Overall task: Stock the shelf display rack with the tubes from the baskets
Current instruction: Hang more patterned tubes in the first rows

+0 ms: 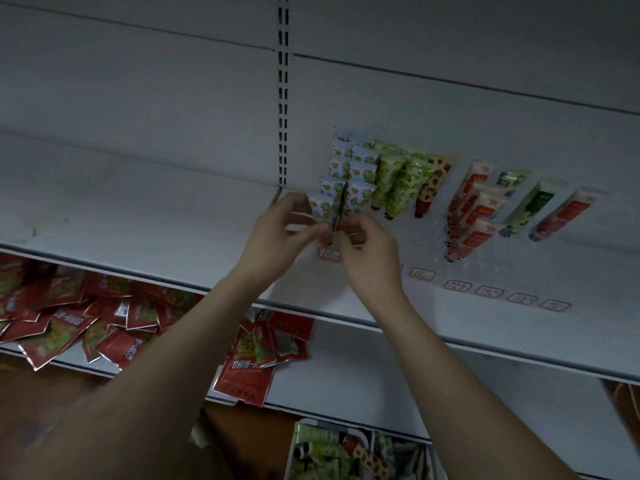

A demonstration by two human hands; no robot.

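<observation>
The orange-print tube (320,211) stands at the front of the leftmost row of the clear display rack (460,237), cap end down toward the shelf (138,216) edge and crimped end tilted up and back, so its long axis runs along the row, away from the person. It lies directly between the two hands: the left hand (277,233) pinches its near side with thumb and fingertips, and the right hand (367,247) meets it from the other side, fingers curled at the tube's lower end, though exactly what those fingers hold is hard to make out. Both are about equally near, and seating it looks like a short push back and down. The tubes are soft, glossy, flattened cylinders with printed fruit patterns. Beyond stand green tubes (398,181) and red-and-white tubes (481,216), and below, a basket (363,434) of more tubes and loose red foil sachets (62,320).
</observation>
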